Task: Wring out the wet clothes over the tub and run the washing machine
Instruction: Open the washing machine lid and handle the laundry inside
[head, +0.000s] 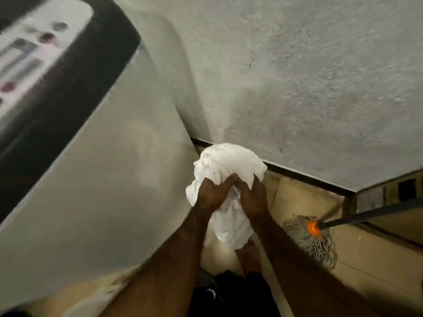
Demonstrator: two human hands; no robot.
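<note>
Two bare forearms reach up from the bottom edge, above a dark garment [229, 294] and a bare foot [249, 255] standing on the pale floor tiles [370, 261]. The left hand [211, 195] and the right hand [253, 197] sit side by side, almost touching. Both have their fingers curled tight into the middle of a bunched white cloth [231, 163].

The cloth is held in the air in front of the person, just right of the washing machine [103, 168] and over the floor by the foot of the wall. Its long axis runs away from the person. A narrow tail hangs below the hands toward the foot, and the fuller, wadded end bulges beyond the knuckles toward the dark skirting [297, 176].

To the right, near the right forearm, a string mop head [315, 245] rests on the tiles. An orange collar [313, 227] joins it to a dark handle [370, 215] that slants off to the right edge.

The machine's pale side fills the left, with a blurred control panel [34, 49] on top. A rough plastered wall [297, 88] lies beyond.
</note>
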